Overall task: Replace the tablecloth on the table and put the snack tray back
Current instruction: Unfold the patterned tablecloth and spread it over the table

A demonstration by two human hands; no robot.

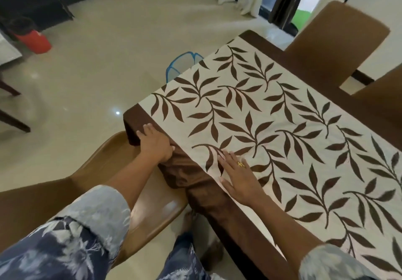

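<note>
Your left hand [155,143] is closed on the brown border at the near corner of the tablecloth [272,131]; your right hand [238,176] lies flat, fingers spread, on the leaf print just beside it. The cloth covers the desk, but it's bunched into folds between your hands. Risk: tug the corner while the right palm pins the print and you'll likely skew the whole cloth, leaving the far border uneven. The chair [121,177] below could snag the overhang. Snack tray isn't in view.
</note>
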